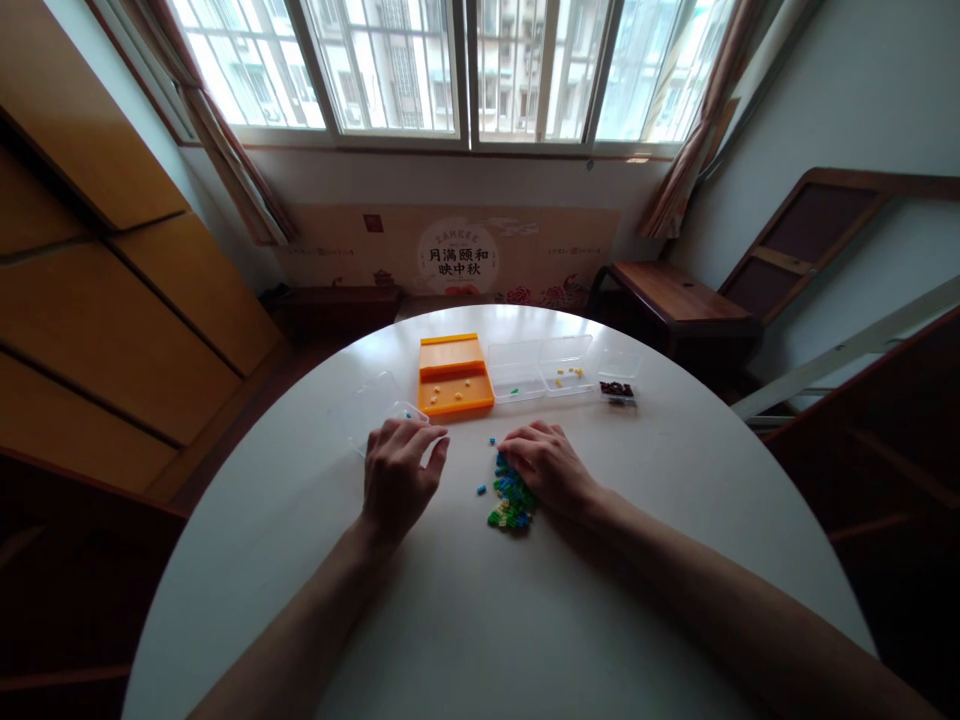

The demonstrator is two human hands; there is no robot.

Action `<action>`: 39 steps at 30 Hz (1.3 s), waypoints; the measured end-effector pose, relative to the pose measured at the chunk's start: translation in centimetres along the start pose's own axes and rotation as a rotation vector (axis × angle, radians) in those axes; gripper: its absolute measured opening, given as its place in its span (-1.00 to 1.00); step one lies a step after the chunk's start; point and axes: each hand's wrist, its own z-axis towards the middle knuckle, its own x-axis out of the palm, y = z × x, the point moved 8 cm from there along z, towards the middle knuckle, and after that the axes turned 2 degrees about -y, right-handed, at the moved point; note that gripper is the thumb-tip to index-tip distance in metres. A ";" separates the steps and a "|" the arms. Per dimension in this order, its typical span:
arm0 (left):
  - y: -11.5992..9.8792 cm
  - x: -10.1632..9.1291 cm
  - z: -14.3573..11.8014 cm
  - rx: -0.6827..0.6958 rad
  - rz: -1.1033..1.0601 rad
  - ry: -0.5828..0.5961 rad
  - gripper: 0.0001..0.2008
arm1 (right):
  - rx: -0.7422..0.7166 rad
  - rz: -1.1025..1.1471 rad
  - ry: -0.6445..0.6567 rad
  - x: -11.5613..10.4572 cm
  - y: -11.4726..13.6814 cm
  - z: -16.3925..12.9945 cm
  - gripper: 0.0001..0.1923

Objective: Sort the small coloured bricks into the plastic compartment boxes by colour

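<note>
A small heap of mixed blue, green and pale yellow toy building bricks (510, 510) lies on the white table. My right hand (551, 468) rests against the heap's right and upper side, fingers bent together with the tips on blue bricks; what they pinch, if anything, is hidden. Left of the heap, my left hand (401, 470) hovers with thumb and forefinger apart, nothing visible between them. Just beyond it, partly covered, is a clear plastic box (379, 395) with a small blue brick (409, 414) inside. Two loose blue bricks (481, 490) lie beside the heap.
An orange tray (456, 408) holding several pale bricks stands behind my hands. To its right are a clear box (517, 383) with a green piece, another clear compartment (568, 388) with yellow bricks, and a small box of dark brown pieces (617, 392). A wooden chair (682, 292) stands beyond the round table.
</note>
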 end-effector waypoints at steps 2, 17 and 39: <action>-0.3 0.0 0.0 0.014 -0.012 0.005 -0.94 | 0.012 -0.010 -0.019 -0.1 -0.2 0.0 -0.78; -3.2 1.3 -0.4 0.217 -0.157 0.151 -0.92 | 0.049 -0.031 -0.014 -0.3 -0.4 0.1 -0.87; -5.2 1.4 -0.6 0.309 -0.171 0.169 -0.89 | -0.106 0.280 -0.141 -1.1 1.8 -0.2 -0.90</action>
